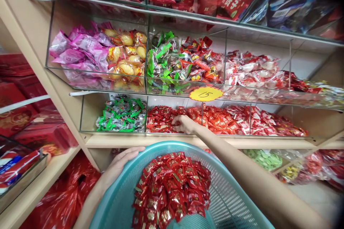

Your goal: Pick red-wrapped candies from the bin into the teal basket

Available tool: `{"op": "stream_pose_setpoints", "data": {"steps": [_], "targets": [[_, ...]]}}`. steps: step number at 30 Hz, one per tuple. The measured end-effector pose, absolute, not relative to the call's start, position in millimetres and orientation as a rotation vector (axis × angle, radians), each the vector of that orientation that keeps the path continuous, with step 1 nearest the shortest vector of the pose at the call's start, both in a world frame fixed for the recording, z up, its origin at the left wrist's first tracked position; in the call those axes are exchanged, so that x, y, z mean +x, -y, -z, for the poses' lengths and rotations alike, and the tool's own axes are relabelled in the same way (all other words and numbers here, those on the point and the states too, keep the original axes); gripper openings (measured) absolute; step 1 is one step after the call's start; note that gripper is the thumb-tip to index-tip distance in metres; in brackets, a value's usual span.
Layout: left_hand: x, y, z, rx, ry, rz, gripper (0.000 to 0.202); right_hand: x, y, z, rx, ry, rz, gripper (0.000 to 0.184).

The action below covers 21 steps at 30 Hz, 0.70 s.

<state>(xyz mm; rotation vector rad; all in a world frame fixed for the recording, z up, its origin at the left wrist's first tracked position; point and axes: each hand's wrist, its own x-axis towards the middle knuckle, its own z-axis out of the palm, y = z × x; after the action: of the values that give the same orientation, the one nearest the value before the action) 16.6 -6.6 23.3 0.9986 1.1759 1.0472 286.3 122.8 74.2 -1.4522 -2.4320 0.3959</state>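
A teal plastic basket [233,186] with mesh sides is directly in front of me, holding a heap of red-wrapped candies [174,186]. My left hand [126,157] grips its left rim, fingers lying along the edge. My right hand [184,124] reaches over the basket into a lower shelf compartment of small red-wrapped candies [159,116]. Its fingers are curled down among these candies, and whatever is inside them is hidden. A clear divider separates this compartment from green-and-silver wrapped candies [122,114] on the left. Orange-red packets [220,120] lie to the right.
Above, a clear-fronted shelf bin holds pink-wrapped sweets [83,48], yellow egg-shaped sweets [129,53] and other candies. A yellow price tag [206,94] reads 15. The wooden shelf edge [215,142] runs behind the basket. Red plastic bags [67,193] are at lower left.
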Motion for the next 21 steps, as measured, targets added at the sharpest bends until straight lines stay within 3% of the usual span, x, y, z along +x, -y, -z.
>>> {"op": "stream_pose_setpoints", "data": {"steps": [21], "targets": [[21, 16, -43, 1.074, -1.192, -1.056, 0.025, 289, -126, -57, -1.474, 2.13, -0.522, 0.016]]}}
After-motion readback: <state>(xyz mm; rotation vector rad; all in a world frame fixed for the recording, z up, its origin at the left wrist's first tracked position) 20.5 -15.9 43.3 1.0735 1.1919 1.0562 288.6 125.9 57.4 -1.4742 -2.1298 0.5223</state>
